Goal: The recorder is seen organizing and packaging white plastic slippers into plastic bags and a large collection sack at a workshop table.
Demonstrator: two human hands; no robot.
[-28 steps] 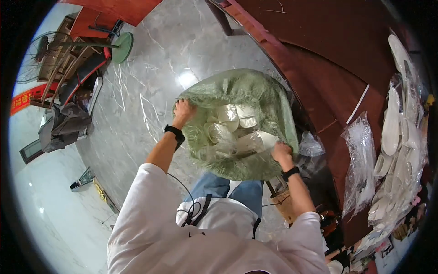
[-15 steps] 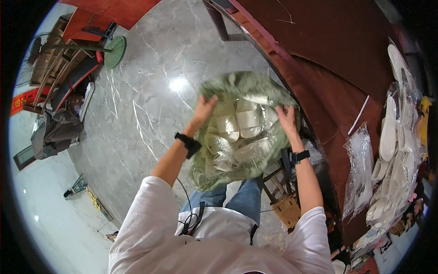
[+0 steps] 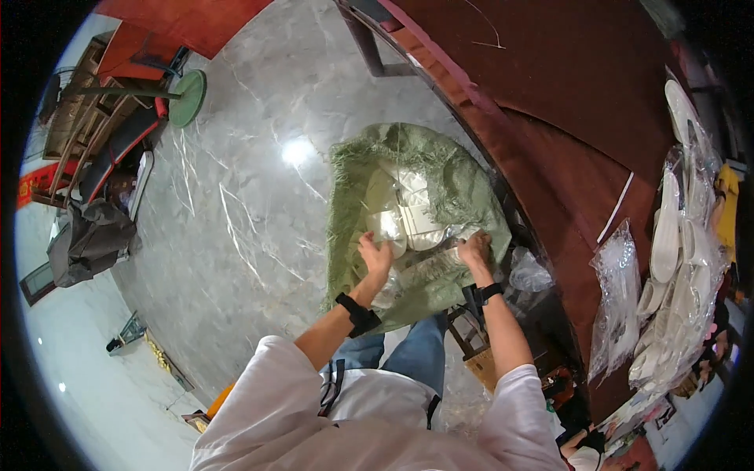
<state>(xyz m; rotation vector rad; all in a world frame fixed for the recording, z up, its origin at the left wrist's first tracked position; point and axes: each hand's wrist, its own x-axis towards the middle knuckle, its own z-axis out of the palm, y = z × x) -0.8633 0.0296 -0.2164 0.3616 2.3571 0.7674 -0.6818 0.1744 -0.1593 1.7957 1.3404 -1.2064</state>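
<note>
A green woven sack (image 3: 343,204) stands in front of me with its mouth gaping and its edge frayed. Inside lie several white slippers (image 3: 424,222), some in clear plastic. My left hand (image 3: 376,259) reaches in over the near left side, its fingers bent onto the plastic-wrapped slippers. At the near right side my right hand (image 3: 474,250) is closed on the other end of that wrapped bundle, close to the sack's wall. The lower part of the bundle is hidden in the sack. Each wrist wears a black band.
A table with a dark red-brown cover (image 3: 565,94) runs along the right. On it lie plastic-wrapped white slippers (image 3: 666,228) and a clear plastic bag (image 3: 616,302). A wooden stool (image 3: 481,367) stands below the sack's right side. A green round base (image 3: 188,99) is at the far left.
Both hands have moved from the sack's upper rim nearer to me and down onto the wrapped slippers. The sack's far edge now folds inward over part of the contents.
</note>
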